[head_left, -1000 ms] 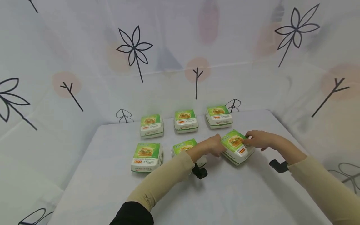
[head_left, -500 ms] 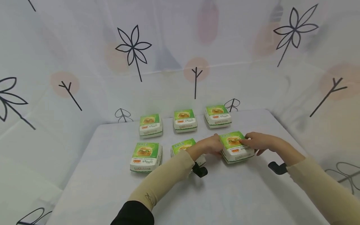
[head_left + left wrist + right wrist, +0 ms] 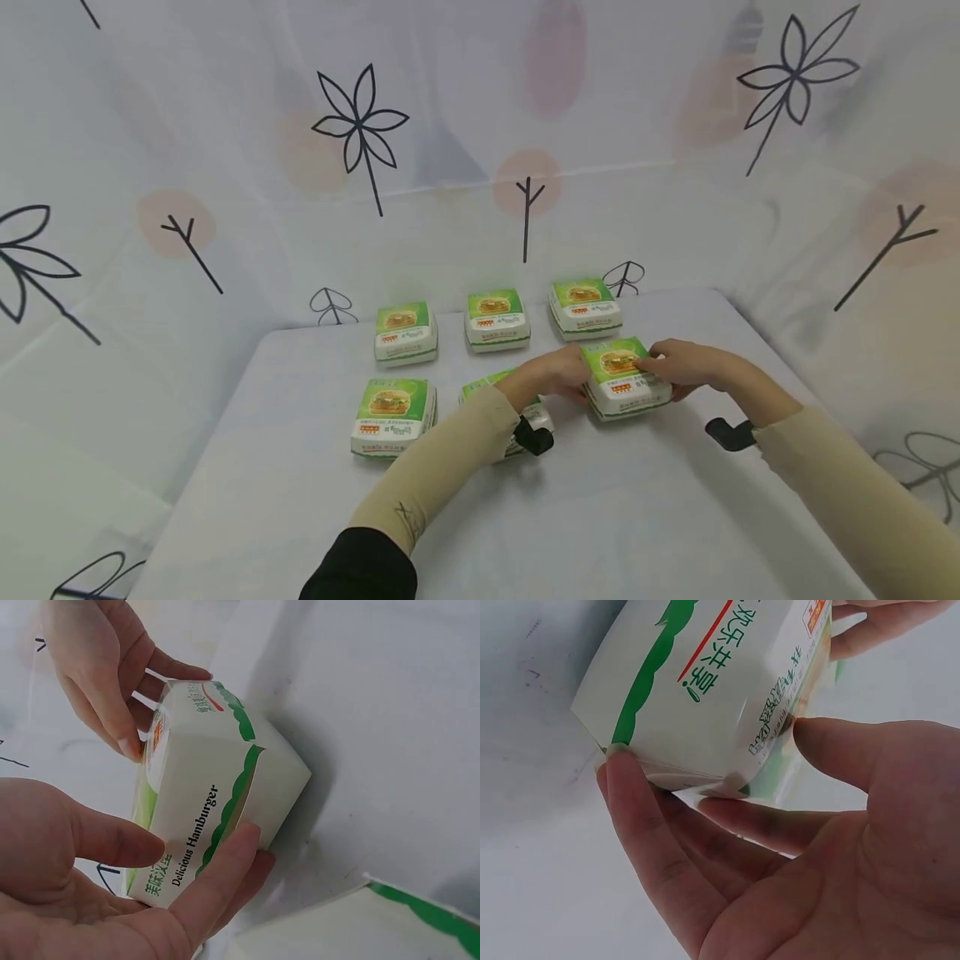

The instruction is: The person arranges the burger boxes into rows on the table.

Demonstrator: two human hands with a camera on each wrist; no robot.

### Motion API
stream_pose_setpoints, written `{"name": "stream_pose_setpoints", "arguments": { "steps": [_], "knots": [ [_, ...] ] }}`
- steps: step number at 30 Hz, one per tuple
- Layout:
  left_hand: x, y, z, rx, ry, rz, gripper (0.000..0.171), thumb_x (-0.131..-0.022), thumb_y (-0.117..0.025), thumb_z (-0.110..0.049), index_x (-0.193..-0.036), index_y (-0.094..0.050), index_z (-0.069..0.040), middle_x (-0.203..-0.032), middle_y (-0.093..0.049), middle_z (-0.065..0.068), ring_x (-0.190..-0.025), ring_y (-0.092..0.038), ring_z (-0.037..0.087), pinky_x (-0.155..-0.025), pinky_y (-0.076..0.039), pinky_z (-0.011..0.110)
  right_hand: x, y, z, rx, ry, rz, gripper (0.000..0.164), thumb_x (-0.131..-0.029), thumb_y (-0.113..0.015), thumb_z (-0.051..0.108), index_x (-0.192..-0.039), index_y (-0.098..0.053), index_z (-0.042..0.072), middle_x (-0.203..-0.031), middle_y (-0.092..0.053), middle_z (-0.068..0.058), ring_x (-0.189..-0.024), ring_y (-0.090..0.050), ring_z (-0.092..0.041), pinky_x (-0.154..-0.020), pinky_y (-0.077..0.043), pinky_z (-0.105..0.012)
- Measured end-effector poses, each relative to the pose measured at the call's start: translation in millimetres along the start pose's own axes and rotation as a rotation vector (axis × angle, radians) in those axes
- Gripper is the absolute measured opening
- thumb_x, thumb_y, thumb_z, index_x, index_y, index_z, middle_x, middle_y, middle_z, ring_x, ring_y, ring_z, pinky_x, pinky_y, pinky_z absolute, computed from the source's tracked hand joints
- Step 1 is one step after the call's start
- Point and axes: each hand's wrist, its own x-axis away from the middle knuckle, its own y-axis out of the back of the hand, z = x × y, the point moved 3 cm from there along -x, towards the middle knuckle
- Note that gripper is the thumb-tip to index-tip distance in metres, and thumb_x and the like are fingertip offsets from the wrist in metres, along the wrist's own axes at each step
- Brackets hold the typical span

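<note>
A green-and-white hamburger box (image 3: pixel 624 385) is at the right of the front row, its long edges nearly level in the head view. My left hand (image 3: pixel 551 372) holds its left side. In the left wrist view, the thumb lies by the top edge and the fingertips touch the side printed "Delicious Hamburger" (image 3: pixel 199 832). My right hand (image 3: pixel 693 365) grips the opposite side; the right wrist view has its thumb at the lid and its fingers (image 3: pixel 641 825) at the lower edge. Behind my left forearm a second hamburger box (image 3: pixel 538 417) is partly hidden.
A front-left hamburger box (image 3: pixel 393 417) sits on the white tabletop (image 3: pixel 285 467). Along the back stand three more: left (image 3: pixel 406 335), middle (image 3: pixel 497 321) and right (image 3: pixel 586 310). Behind them hangs a pale patterned cloth (image 3: pixel 450 125).
The box between my hands has turned from a slant to nearly square with the others. It has shifted slightly back and left, and both hands moved along with it.
</note>
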Motion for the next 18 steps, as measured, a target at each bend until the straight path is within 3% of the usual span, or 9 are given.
{"name": "stream_pose_setpoints", "arguments": {
  "steps": [4, 8, 11, 13, 15, 16, 18],
  "knots": [
    [-2.7, 3.2, 0.8, 0.004, 0.009, 0.003, 0.045, -0.091, -0.043, 0.007, -0.135, -0.032, 0.003, -0.123, -0.050, 0.019, -0.093, -0.058, 0.026, -0.087, -0.051, 0.044, -1.5, 0.5, 3.0, 0.012, -0.015, 0.005, 0.060, -0.099, -0.044, 0.038, -0.128, -0.038, -0.013, -0.097, -0.056, -0.014, -0.078, -0.058, -0.023, -0.068, -0.054, -0.037],
    [11.5, 13.3, 1.8, -0.095, -0.019, -0.015, 0.063, -0.096, -0.043, -0.006, -0.150, -0.011, -0.008, -0.151, -0.025, 0.011, -0.116, -0.052, 0.029, -0.086, -0.052, 0.041, 5.9, 3.9, 8.2, 0.083, -0.002, -0.010, 0.065, -0.098, -0.043, 0.042, -0.131, -0.036, -0.013, -0.115, -0.050, -0.026, -0.093, -0.057, -0.033, -0.070, -0.055, -0.038],
    [38.0, 27.6, 1.2, -0.286, -0.095, -0.057, 0.069, -0.099, -0.043, -0.022, -0.152, 0.001, -0.014, -0.157, -0.003, 0.003, -0.134, -0.035, 0.025, -0.100, -0.041, 0.038, 13.2, 10.7, 10.3, 0.155, 0.020, -0.051, 0.069, -0.097, -0.043, 0.044, -0.133, -0.033, -0.014, -0.130, -0.038, -0.035, -0.103, -0.054, -0.038, -0.070, -0.055, -0.038],
    [61.3, 40.4, 1.5, -0.426, -0.177, -0.105, 0.069, -0.099, -0.043, -0.028, -0.152, 0.000, -0.017, -0.157, -0.003, 0.001, -0.137, -0.029, 0.020, -0.110, -0.029, 0.036, 16.6, 16.6, 10.7, 0.208, 0.032, -0.089, 0.071, -0.097, -0.042, 0.045, -0.134, -0.031, -0.015, -0.134, -0.033, -0.038, -0.101, -0.056, -0.038, -0.070, -0.055, -0.039],
    [86.1, 55.3, 4.4, -0.515, -0.270, -0.172, 0.067, -0.099, -0.043, -0.031, -0.152, -0.003, -0.020, -0.157, -0.007, -0.001, -0.138, -0.026, 0.018, -0.113, -0.019, 0.035, 20.3, 21.8, 10.1, 0.261, 0.043, -0.139, 0.070, -0.097, -0.042, 0.044, -0.134, -0.033, -0.015, -0.131, -0.037, -0.038, -0.099, -0.057, -0.039, -0.072, -0.053, -0.043],
    [98.9, 63.2, 6.8, -0.540, -0.322, -0.205, 0.067, -0.098, -0.044, -0.031, -0.152, -0.005, -0.021, -0.157, -0.009, -0.001, -0.138, -0.026, 0.018, -0.113, -0.020, 0.036, 22.4, 24.1, 9.0, 0.286, 0.045, -0.163, 0.070, -0.097, -0.042, 0.044, -0.133, -0.034, -0.015, -0.130, -0.039, -0.037, -0.099, -0.057, -0.040, -0.074, -0.052, -0.047],
    [124.4, 78.8, 14.9, -0.565, -0.416, -0.275, 0.066, -0.098, -0.046, -0.031, -0.151, -0.009, -0.023, -0.156, -0.014, -0.002, -0.132, -0.037, 0.020, -0.109, -0.029, 0.039, 27.1, 27.3, 5.7, 0.328, 0.052, -0.204, 0.069, -0.097, -0.041, 0.045, -0.131, -0.037, -0.015, -0.127, -0.043, -0.037, -0.101, -0.055, -0.044, -0.077, -0.049, -0.052]
  ]
}}
